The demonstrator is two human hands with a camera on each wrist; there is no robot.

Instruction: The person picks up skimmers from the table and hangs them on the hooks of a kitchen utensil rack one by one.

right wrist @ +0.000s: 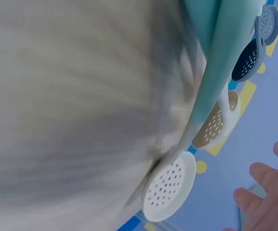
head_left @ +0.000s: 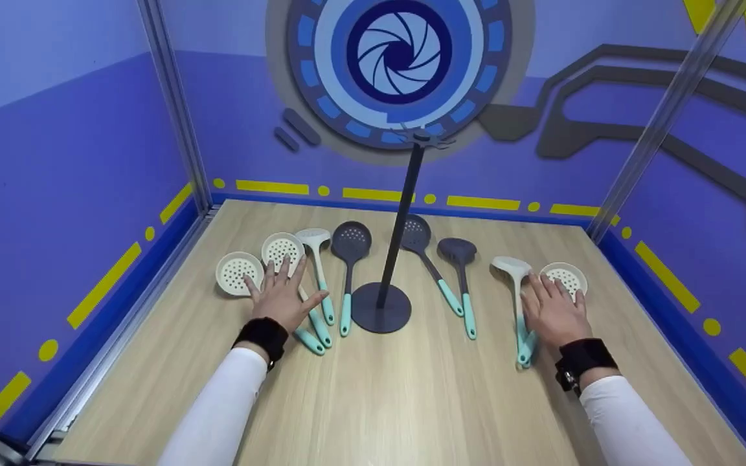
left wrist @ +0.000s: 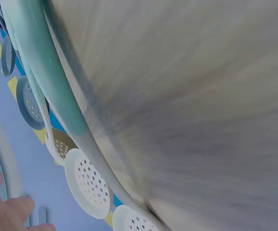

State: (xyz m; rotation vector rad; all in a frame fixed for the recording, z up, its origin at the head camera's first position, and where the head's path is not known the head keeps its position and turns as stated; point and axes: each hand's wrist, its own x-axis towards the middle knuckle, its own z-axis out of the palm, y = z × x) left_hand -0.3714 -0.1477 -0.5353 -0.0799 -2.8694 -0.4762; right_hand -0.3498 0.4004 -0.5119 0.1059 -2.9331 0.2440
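With its fingers spread, my left hand [head_left: 280, 303] is over two white skimmers, an outer one [head_left: 238, 274] and an inner one [head_left: 282, 249], partly covering their handles. A white slotted ladle [head_left: 313, 238] and a dark grey skimmer [head_left: 351, 242] lie just right of it. My right hand [head_left: 555, 312], fingers straight, overlaps a white skimmer [head_left: 568, 278] at the right end. Beside that hand lies a white slotted ladle [head_left: 512, 266], its handle end near the skimmer's. In the wrist views, the fingers of my left hand [left wrist: 6, 209] and right hand [right wrist: 273, 192] grip nothing.
A dark stand [head_left: 381, 309] with an upright post and a hooked top [head_left: 421, 137] is at the table's middle. Right of it lie a grey skimmer [head_left: 417, 234] and a grey ladle [head_left: 457, 249]. Blue printed walls [head_left: 237, 129] enclose the wooden table [head_left: 386, 401] on three sides.
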